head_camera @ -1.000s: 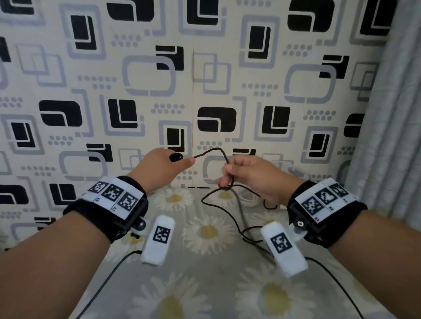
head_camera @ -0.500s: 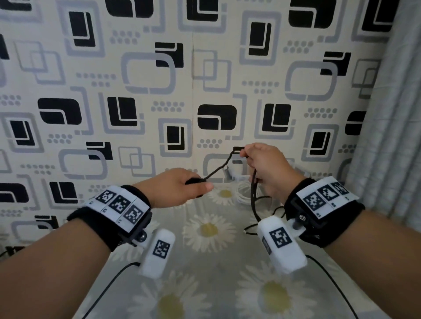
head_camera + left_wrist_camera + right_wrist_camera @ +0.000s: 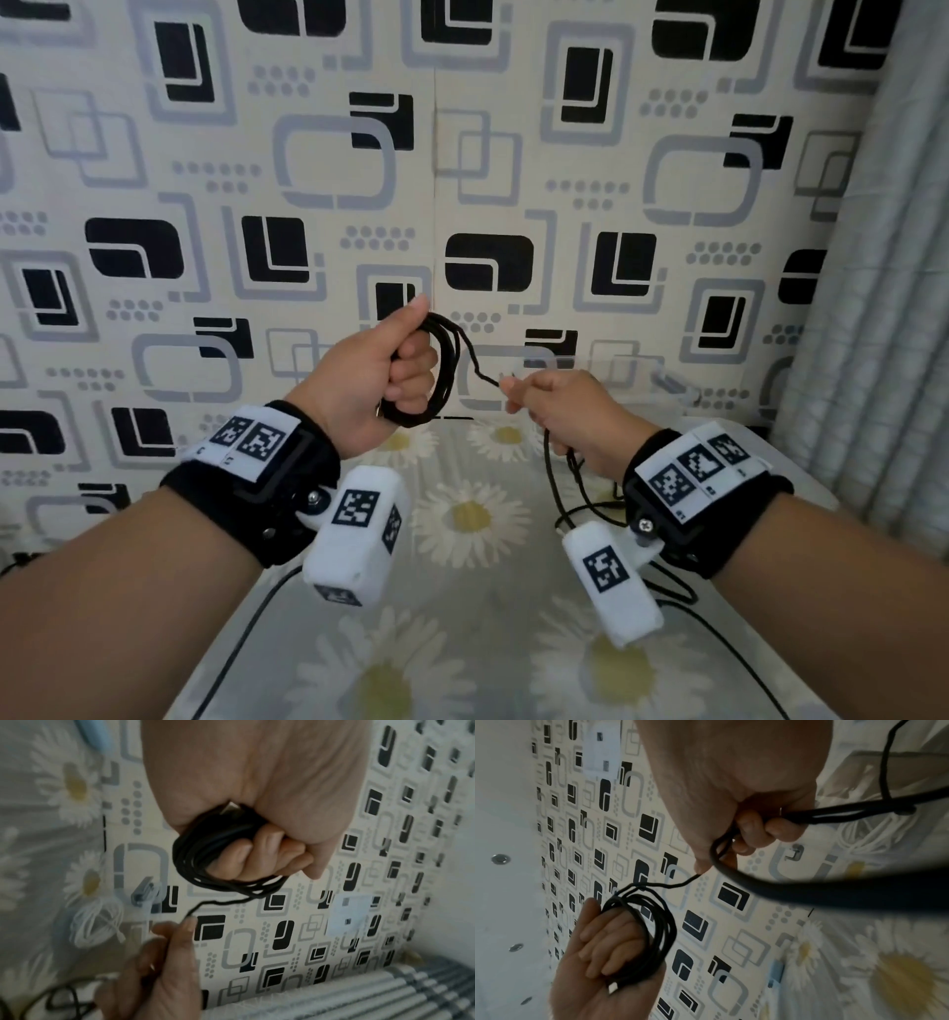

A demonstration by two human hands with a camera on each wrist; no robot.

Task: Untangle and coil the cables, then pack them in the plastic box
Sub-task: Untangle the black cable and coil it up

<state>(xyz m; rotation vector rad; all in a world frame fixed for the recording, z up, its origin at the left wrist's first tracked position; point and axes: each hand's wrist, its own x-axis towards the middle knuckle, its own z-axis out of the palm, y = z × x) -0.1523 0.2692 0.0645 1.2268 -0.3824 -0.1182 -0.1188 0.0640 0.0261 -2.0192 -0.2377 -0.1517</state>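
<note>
Above the daisy-print tabletop (image 3: 462, 642), my left hand (image 3: 380, 375) clamps the light, floppy black cable (image 3: 441, 370) coil, right hand (image 3: 565, 411) pinching the loose run near it.

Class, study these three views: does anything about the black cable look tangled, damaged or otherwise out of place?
Nothing looks damaged. The left hand grips a neat coil of black cable, its plug end lying in the palm. The right hand pinches the uncoiled length, whose remaining slack still loops loosely over the floral cloth.
</note>
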